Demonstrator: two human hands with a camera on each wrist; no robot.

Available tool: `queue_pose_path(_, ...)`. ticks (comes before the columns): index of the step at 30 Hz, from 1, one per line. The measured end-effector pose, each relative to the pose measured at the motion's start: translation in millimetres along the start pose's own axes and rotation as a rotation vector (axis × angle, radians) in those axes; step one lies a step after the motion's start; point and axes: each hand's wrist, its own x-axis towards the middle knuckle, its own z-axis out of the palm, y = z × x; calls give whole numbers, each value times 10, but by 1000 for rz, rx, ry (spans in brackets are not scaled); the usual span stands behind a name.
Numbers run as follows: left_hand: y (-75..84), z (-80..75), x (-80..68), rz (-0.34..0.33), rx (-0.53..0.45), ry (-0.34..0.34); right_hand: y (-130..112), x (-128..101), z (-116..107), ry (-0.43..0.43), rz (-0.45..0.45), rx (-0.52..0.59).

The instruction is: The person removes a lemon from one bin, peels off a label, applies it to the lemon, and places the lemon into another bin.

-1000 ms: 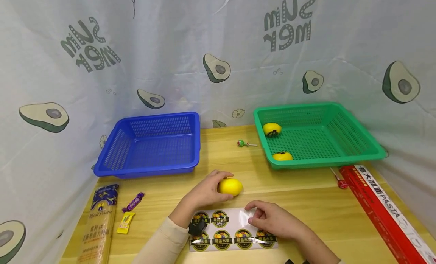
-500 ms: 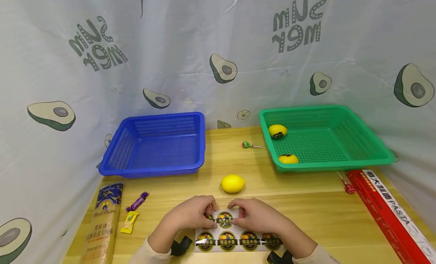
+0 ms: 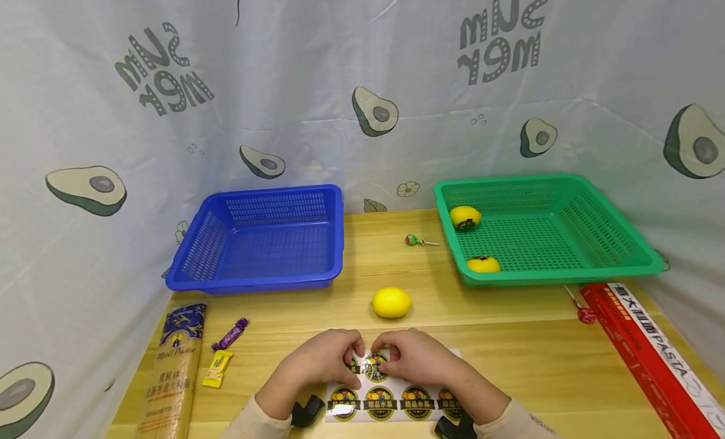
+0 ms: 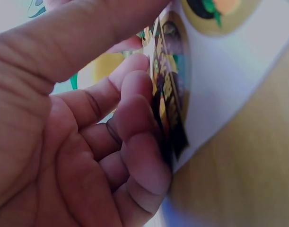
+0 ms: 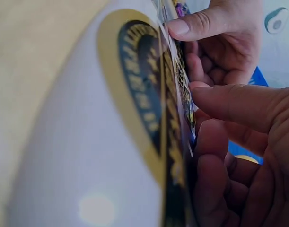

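We find both hands at the near edge of the light wooden table [image 3: 510,351], working on a white backing sheet of round black-and-gold fruit stickers [image 3: 391,395]. The left hand [image 3: 323,363] has its fingers curled and its thumb pressed down, pinching the far edge of the sheet. The right hand [image 3: 416,357] meets it there, thumb and curled fingers pinching the same edge at one sticker in the upper row. In both wrist views that edge is bent up off the table; whether a sticker has separated from the backing we cannot tell.

Just beyond the hands lies a bare yellow lemon [image 3: 391,302], touched by neither hand. Farther back on the right stands a green perforated plastic basket [image 3: 617,238] holding two labelled lemons [image 3: 466,217], and on the left a blue perforated plastic basket [image 3: 204,256]. A green-wrapped lollipop [image 3: 413,239] lies between the baskets. A dark blue pasta packet [image 3: 172,370] and two small wrapped sweets [image 3: 223,351] lie at the left, a red pasta box [image 3: 646,357] at the right.
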Motion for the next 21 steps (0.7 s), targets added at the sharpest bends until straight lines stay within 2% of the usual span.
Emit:
queue_pose_path(15,26,18,24,9,45,-13,-51,6,67,94,19,-71)
queue_pose_path(21,34,21,17,10,59,-12,-67,-47,-99,62,6,32)
